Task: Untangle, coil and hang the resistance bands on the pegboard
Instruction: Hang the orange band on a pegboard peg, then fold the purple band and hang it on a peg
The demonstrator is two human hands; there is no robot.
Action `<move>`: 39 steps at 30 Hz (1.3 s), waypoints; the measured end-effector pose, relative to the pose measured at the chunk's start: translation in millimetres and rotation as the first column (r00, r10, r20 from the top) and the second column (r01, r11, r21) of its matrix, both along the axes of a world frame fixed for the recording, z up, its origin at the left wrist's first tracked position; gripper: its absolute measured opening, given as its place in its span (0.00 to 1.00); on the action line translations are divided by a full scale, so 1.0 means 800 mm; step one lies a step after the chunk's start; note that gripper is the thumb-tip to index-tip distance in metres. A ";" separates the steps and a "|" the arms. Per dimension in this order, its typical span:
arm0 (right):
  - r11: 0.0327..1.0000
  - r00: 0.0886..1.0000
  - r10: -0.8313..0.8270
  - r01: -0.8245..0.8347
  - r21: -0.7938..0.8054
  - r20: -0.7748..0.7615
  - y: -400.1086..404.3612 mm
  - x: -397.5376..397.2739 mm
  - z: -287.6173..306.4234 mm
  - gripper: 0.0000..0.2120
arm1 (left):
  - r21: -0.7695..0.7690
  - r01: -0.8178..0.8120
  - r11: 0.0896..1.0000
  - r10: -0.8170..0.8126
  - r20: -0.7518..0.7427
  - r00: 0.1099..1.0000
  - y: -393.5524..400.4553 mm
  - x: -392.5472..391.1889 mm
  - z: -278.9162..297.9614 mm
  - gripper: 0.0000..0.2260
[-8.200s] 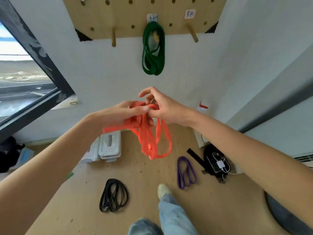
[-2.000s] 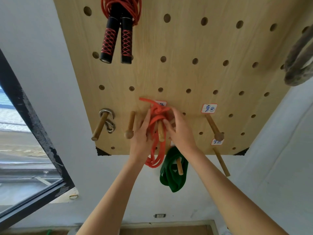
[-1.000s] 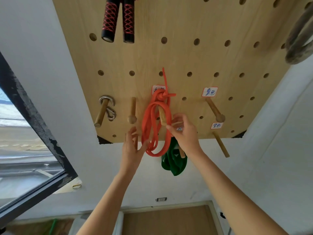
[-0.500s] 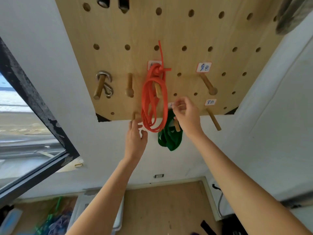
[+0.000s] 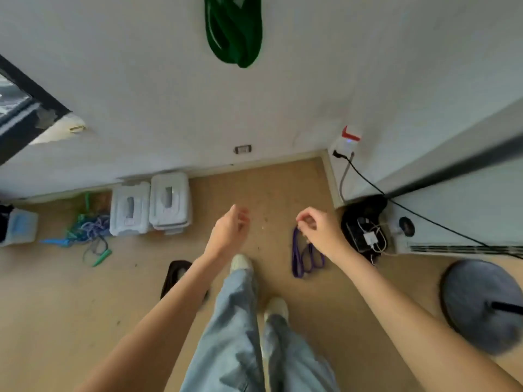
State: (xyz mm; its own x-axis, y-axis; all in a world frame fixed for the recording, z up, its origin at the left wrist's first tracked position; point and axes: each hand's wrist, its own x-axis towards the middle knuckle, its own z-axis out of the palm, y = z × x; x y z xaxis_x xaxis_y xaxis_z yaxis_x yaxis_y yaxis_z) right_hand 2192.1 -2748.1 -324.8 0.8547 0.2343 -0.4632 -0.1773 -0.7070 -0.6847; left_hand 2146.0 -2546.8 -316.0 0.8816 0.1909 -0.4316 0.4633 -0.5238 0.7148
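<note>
The view points down at the floor. A green band (image 5: pixel 235 29) hangs at the top edge; the pegboard and the orange band are out of frame. On the wooden floor lies a purple band (image 5: pixel 304 257), partly behind my right hand (image 5: pixel 318 230), whose fingers are loosely curled and hold nothing. A black band (image 5: pixel 174 275) lies at the left of my feet, half hidden by my left forearm. My left hand (image 5: pixel 230 229) hangs relaxed in the air, empty.
Two white lidded boxes (image 5: pixel 151 205) stand against the wall. A tangle of blue and green cords (image 5: pixel 86 230) lies to their left. A black bag with a charger and cables (image 5: pixel 365 227) sits at the right, and a round grey stand base (image 5: pixel 481 304) beyond it.
Both hands have come down from the pegboard, leaving the orange band hung on its peg. The view has swung from the board down to the floor.
</note>
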 end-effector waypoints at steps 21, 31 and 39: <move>0.940 0.925 -0.250 0.160 -0.303 -0.286 -0.218 -0.114 -0.677 0.09 | 0.060 -0.019 0.998 0.040 -0.379 0.925 -0.245 -0.105 -0.654 0.12; 0.914 0.953 -0.240 0.157 -0.375 -0.187 -0.165 -0.106 -0.804 0.19 | -0.186 -0.795 0.577 0.485 -0.705 0.517 -0.307 -0.093 -0.811 0.14; 0.974 0.956 -0.217 0.198 -0.114 -0.197 -0.189 -0.107 -0.770 0.16 | -0.254 -0.697 0.671 0.407 -0.660 0.632 -0.279 -0.073 -0.788 0.08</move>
